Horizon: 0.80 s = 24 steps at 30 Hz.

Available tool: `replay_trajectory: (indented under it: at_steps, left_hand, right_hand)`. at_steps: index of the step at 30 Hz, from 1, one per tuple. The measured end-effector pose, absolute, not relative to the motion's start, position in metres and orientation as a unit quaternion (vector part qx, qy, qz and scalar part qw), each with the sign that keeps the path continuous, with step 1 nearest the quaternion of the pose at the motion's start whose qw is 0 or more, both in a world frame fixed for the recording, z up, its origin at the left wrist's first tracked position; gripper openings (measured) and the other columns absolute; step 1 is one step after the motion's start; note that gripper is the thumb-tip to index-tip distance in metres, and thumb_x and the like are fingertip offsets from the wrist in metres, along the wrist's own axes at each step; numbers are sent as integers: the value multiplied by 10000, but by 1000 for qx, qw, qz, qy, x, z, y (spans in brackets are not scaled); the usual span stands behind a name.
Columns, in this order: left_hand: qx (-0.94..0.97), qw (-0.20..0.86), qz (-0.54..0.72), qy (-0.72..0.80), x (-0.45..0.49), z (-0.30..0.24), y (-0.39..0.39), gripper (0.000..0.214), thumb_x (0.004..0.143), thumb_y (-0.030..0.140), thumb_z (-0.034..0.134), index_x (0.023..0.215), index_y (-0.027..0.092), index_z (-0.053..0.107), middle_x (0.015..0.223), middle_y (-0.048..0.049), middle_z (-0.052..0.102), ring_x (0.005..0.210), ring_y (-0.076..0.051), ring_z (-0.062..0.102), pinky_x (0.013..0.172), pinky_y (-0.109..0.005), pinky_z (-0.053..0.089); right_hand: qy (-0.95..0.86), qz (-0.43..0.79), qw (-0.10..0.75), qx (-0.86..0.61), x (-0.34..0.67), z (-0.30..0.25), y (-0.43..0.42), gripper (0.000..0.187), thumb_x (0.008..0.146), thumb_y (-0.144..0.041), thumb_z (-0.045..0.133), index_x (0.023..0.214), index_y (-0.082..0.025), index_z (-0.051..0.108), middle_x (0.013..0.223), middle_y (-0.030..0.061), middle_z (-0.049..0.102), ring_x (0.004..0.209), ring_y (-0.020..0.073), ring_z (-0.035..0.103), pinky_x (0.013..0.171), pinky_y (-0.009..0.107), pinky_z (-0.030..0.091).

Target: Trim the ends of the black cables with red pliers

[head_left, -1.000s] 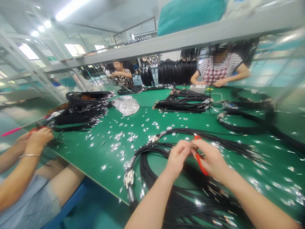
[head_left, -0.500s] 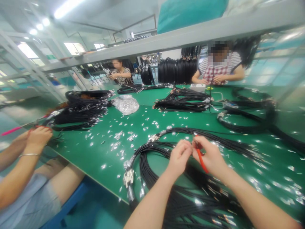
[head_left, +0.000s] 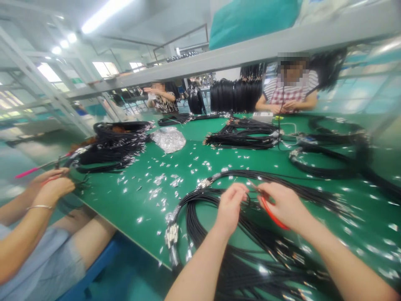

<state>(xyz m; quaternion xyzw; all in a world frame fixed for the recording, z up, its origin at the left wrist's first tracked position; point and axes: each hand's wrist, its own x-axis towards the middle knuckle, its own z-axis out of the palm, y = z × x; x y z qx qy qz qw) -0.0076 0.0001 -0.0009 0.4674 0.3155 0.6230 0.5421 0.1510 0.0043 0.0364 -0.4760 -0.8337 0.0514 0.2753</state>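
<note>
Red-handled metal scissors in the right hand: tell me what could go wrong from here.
The red-handled metal scissors in the right hand point toward the left hand, so a slip might nick it. The thin black cables bundled close by could get snipped by mistake. The small shiny scraps strewn over the flat green tabletop might cling to them.

Overhead to the left, a long strip light (head_left: 106, 16) burning white under a pale ceiling (head_left: 163, 21), smaller lamps (head_left: 72, 37) farther off | far left, I see bright windows (head_left: 49, 72) | left, a slanting pale post (head_left: 34, 69) | a grey-white shelf (head_left: 238, 56) spanning left to right above the green surface (head_left: 122, 209) | near left, blue seat (head_left: 102, 261), blue-green floor (head_left: 140, 280)
</note>
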Motion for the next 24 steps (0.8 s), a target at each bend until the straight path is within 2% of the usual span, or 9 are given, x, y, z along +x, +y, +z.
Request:
replay_trajectory:
  at_steps: [3,6,12,24]
  left_hand:
    - [460,543,628,314,-8,-1,0,187,779,288,547,656,148,555,844,-40,527,768,-135,474,705,-250,381]
    - [471,535,622,323,-8,-2,0,207,771,331,560,666,153,559,854,-46,539,789,-147,486,725,-261,393]
    - [486,508,627,336,-8,-3,-1,276,788,377,533,626,154,542,851,-56,541,842,-172,496,787,-290,388]
    - [514,479,623,343,-9,-4,-1,305,812,404,490,627,162,521,848,-64,538,834,-176,487,794,-298,375]
  right_hand:
    - [-856,28,225,-465,145,40,-3,151,807,-278,483,728,-201,586,599,14,606,544,148,542,503,222,347]
    - [-857,15,208,-470,142,44,-9,181,804,-311,496,687,-204,584,594,11,628,490,136,541,472,213,311]
    - [-850,-2,201,-487,146,44,-10,193,787,-380,535,734,-213,616,594,9,663,457,139,558,453,217,303]
    - [-862,-66,143,-481,149,47,-13,147,795,-332,533,749,-224,621,640,15,704,545,179,641,452,230,279]
